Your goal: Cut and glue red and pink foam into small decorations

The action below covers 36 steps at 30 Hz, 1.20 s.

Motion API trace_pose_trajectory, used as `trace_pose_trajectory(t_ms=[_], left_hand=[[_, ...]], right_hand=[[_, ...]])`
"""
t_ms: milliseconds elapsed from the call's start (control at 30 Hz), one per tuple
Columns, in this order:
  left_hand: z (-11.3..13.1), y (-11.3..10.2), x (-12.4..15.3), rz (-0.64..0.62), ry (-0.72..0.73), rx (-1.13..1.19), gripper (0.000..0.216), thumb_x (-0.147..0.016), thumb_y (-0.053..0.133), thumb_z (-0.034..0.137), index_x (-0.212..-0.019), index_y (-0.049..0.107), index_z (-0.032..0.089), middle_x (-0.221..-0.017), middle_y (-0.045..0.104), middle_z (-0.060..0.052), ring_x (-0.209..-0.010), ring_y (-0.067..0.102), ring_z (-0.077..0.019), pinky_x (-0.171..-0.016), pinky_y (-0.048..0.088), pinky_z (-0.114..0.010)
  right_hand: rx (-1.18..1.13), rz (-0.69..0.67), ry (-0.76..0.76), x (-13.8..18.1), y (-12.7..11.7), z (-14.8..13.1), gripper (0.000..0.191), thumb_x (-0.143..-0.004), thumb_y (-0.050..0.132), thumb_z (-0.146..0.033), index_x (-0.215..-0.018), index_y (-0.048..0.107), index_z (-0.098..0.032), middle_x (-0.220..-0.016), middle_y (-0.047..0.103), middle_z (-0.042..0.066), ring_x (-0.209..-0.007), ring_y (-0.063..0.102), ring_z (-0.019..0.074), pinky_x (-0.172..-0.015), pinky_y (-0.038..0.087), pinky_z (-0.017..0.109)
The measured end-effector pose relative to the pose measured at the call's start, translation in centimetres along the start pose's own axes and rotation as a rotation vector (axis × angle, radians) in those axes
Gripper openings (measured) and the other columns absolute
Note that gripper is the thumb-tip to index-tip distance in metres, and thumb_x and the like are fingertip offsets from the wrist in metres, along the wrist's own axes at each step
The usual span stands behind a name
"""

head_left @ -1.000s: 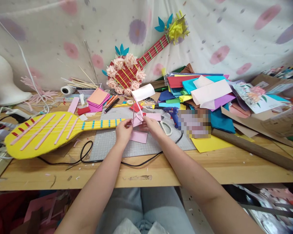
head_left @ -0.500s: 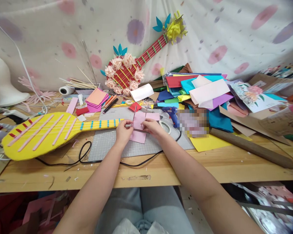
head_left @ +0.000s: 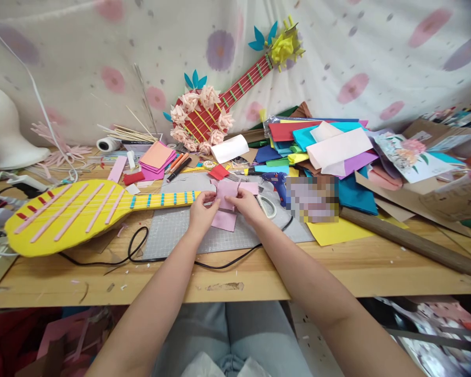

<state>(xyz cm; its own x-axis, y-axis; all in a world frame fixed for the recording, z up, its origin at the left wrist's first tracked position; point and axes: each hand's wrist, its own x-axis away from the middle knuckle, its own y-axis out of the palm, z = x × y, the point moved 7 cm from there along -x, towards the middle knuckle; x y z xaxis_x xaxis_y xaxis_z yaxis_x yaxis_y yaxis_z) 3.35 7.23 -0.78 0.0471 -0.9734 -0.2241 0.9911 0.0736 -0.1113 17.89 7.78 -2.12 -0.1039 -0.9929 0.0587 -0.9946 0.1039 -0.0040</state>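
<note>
A small pink paper piece (head_left: 227,193) with curled side edges is held up between my hands, above a grey cutting mat (head_left: 180,233). On its left edge, my left hand (head_left: 202,212) pinches with thumb and fingers. The opposite edge is in the closed fingers of my right hand (head_left: 248,204). Just below lies another pink paper square (head_left: 224,222), flat on the mat. Close to my right hand are a white scissor handle (head_left: 272,207) and a blue glue gun (head_left: 277,188). A yellow toy guitar (head_left: 70,217) reaches with its neck to my left hand.
A red toy guitar (head_left: 200,123) with paper roses leans against the curtain. Coloured paper sheets (head_left: 339,146) pile up at back right. A brown wooden stick (head_left: 408,241) lies at right. One black cable (head_left: 220,266) crosses the table's front.
The pink piece's sides stood up edge-on before; now they curl outward and its face looks wider. Both hands keep hold of it. The view has shifted slightly.
</note>
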Motion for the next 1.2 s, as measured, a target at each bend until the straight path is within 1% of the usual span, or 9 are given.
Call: trace_pose_trajectory(t_ms=[100, 200, 300, 400, 467, 633, 767, 1000, 1200], left_hand=[[0.0, -0.1, -0.1, 0.009, 0.002, 0.006, 0.018, -0.068, 0.061, 0.026, -0.082, 0.060, 0.015, -0.085, 0.066, -0.006, -0.079, 0.061, -0.0136, -0.076, 0.048, -0.028], [0.0, -0.2, -0.1, 0.016, -0.008, 0.022, 0.021, -0.068, 0.063, 0.028, -0.083, 0.061, 0.014, -0.086, 0.067, -0.007, -0.078, 0.062, -0.0146, -0.077, 0.049, -0.030], [-0.2, -0.2, 0.0, 0.016, -0.037, 0.023, 0.026, -0.066, 0.065, 0.023, -0.089, 0.062, 0.013, -0.091, 0.068, -0.009, -0.084, 0.064, -0.0170, -0.080, 0.050, -0.032], [-0.4, -0.2, 0.1, 0.007, -0.072, -0.027, 0.032, -0.066, 0.062, 0.015, -0.099, 0.063, 0.013, -0.095, 0.068, -0.010, -0.089, 0.065, -0.0186, -0.083, 0.051, -0.033], [-0.3, -0.2, 0.2, -0.002, -0.069, -0.073, 0.035, -0.067, 0.060, 0.013, -0.101, 0.063, 0.014, -0.098, 0.068, -0.010, -0.092, 0.064, -0.0190, -0.084, 0.051, -0.034], [0.3, -0.1, 0.2, -0.019, -0.039, -0.163, 0.036, -0.066, 0.059, 0.010, -0.101, 0.064, 0.013, -0.100, 0.068, -0.010, -0.095, 0.064, -0.0191, -0.084, 0.051, -0.033], [0.2, -0.1, 0.1, -0.020, -0.037, -0.207, 0.038, -0.064, 0.059, 0.009, -0.102, 0.064, 0.014, -0.101, 0.068, -0.009, -0.094, 0.064, -0.0182, -0.086, 0.051, -0.031], [-0.2, 0.0, -0.1, -0.045, -0.033, -0.219, 0.039, -0.065, 0.058, 0.011, -0.103, 0.064, 0.014, -0.103, 0.068, -0.008, -0.094, 0.064, -0.0161, -0.087, 0.050, -0.029], [0.1, -0.1, -0.1, -0.040, -0.046, -0.224, 0.038, -0.064, 0.059, 0.011, -0.101, 0.065, 0.016, -0.102, 0.068, -0.007, -0.093, 0.065, -0.0167, -0.086, 0.051, -0.030]], right_hand=[[0.067, 0.025, -0.054, -0.1, -0.2, -0.3, 0.021, -0.061, 0.062, -0.020, -0.081, 0.062, -0.015, -0.071, 0.064, 0.000, -0.060, 0.055, 0.0119, -0.056, 0.043, 0.023], [0.157, 0.048, -0.079, 0.0, -0.3, -0.6, 0.024, -0.062, 0.063, -0.021, -0.084, 0.063, -0.016, -0.071, 0.065, 0.000, -0.061, 0.056, 0.0131, -0.057, 0.044, 0.025], [0.232, 0.051, -0.085, 0.1, -0.1, -0.8, 0.021, -0.064, 0.061, -0.022, -0.084, 0.063, -0.016, -0.069, 0.064, 0.000, -0.057, 0.055, 0.0122, -0.054, 0.043, 0.023], [0.334, 0.062, -0.074, 0.2, -0.1, -0.9, 0.016, -0.064, 0.060, -0.023, -0.078, 0.063, -0.016, -0.064, 0.062, -0.001, -0.054, 0.053, 0.0113, -0.050, 0.039, 0.022], [0.384, 0.071, -0.067, 0.2, -0.1, -0.9, 0.013, -0.064, 0.061, -0.023, -0.074, 0.062, -0.015, -0.062, 0.061, 0.000, -0.053, 0.053, 0.0112, -0.049, 0.037, 0.021], [0.441, 0.070, -0.047, 0.1, -0.2, -1.1, 0.012, -0.064, 0.060, -0.025, -0.070, 0.060, -0.014, -0.061, 0.060, 0.000, -0.051, 0.051, 0.0111, -0.049, 0.035, 0.022], [0.479, 0.072, -0.046, 0.0, -0.2, -1.1, 0.013, -0.063, 0.060, -0.026, -0.068, 0.059, -0.014, -0.062, 0.059, 0.001, -0.054, 0.051, 0.0115, -0.051, 0.036, 0.022], [0.525, 0.065, -0.056, -0.4, -0.2, -0.9, 0.016, -0.063, 0.060, -0.027, -0.070, 0.061, -0.013, -0.064, 0.060, 0.002, -0.057, 0.050, 0.0119, -0.052, 0.036, 0.023], [0.541, 0.070, -0.060, -0.4, -0.2, -0.9, 0.015, -0.062, 0.060, -0.027, -0.068, 0.060, -0.013, -0.062, 0.059, 0.001, -0.055, 0.048, 0.0112, -0.051, 0.034, 0.022]])
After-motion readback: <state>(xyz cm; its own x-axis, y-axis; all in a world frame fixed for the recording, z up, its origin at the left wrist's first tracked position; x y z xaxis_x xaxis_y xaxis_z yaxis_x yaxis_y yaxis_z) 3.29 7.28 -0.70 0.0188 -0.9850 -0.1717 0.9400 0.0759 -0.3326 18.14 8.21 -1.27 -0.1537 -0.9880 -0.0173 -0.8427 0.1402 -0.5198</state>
